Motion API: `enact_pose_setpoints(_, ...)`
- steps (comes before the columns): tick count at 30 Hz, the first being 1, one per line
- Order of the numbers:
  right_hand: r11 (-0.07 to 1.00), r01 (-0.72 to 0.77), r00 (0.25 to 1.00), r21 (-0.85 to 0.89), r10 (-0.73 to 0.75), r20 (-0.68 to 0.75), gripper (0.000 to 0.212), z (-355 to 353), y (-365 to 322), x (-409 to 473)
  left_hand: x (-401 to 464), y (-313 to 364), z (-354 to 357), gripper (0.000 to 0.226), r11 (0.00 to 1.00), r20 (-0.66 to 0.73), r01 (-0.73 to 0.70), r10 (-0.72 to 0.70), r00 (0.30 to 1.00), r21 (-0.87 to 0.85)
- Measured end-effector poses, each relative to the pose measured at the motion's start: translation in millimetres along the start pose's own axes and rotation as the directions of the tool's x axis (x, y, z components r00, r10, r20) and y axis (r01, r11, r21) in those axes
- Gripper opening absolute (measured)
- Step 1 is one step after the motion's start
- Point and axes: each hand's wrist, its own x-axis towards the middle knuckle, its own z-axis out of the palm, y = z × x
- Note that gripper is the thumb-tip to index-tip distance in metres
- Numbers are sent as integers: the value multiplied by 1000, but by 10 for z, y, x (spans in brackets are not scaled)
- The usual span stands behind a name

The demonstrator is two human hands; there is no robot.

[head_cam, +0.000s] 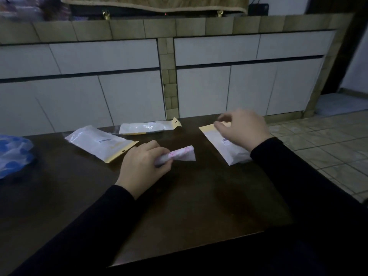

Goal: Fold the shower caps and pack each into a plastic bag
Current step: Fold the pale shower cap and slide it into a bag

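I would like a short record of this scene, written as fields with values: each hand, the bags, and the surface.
left hand: grips the folded shower cap just above the table
right hand: fingers curled at the top edge of the right bag; a firm pinch cannot be confirmed
other bags: left bag and far bag lie flat
blue plastic: at the left edge
surface: dark table

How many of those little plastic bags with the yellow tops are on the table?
3. One bag lies left of the left hand, one at the table's far edge, one under the right hand. Others may be hidden.
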Motion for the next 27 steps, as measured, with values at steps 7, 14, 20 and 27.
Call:
enact_pose_setpoints(7, 906, -338, 885, -255, 398, 243, 36, 401, 572, 151, 291, 185, 271, 19, 999, -34, 44, -43, 999, 25)
enact_pose_setpoints(14, 940, -310, 933, -144, 330, 146, 39, 348, 577, 75, 395, 213, 388, 19, 999, -54, 43, -42, 998, 18)
enact_pose_setpoints(20, 931, -347, 929, 109, 326, 177, 29, 114, 498, 58, 364, 137, 328, 19, 998, -69, 69, -69, 995, 2)
enact_pose_setpoints(27, 889, -309, 943, 339, 239, 233, 16, -108, 326, 28, 313, 42, 183, 20, 990, -129, 142, -143, 981, -18)
